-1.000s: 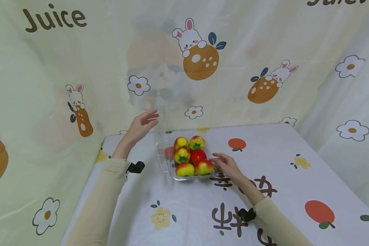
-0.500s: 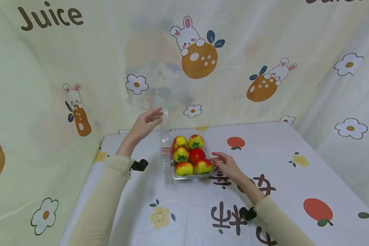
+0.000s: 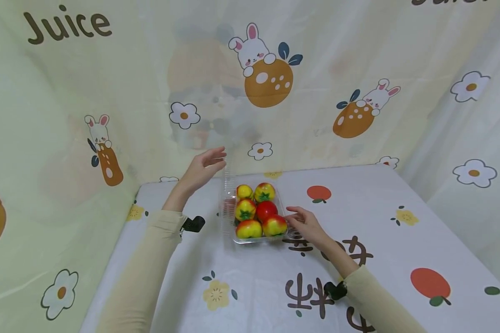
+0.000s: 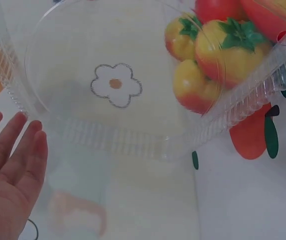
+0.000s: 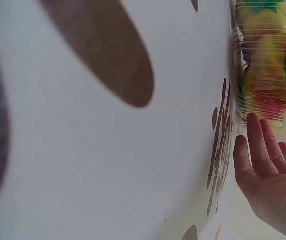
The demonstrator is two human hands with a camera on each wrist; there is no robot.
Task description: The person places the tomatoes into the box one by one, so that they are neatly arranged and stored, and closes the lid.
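Observation:
A clear plastic clamshell box [image 3: 250, 240] stands on the table, holding several glossy yellow-and-red fruits [image 3: 248, 229] with green leafy tops and a plain red one [image 3: 267, 210]. Its clear ribbed lid [image 4: 118, 137] is hinged at the left and stands raised. My left hand [image 3: 204, 169] is at the lid's upper edge; its fingers [image 4: 18, 150] are extended, with the tips against or very near the plastic. On the box's right side, my right hand [image 3: 308, 225] has its fingers [image 5: 257, 145] extended, fingertips at the ribbed wall.
A white printed cloth [image 3: 250, 282] covers the table. Behind it hangs a cream curtain [image 3: 150, 69] with rabbit and flower prints, and more curtain stands at both sides. Black wrist mounts [image 3: 193, 224] sit on both forearms.
My left hand has moved a little to the right, and the raised lid has tilted rightward with it toward the fruits. The right hand stays at the box's side.

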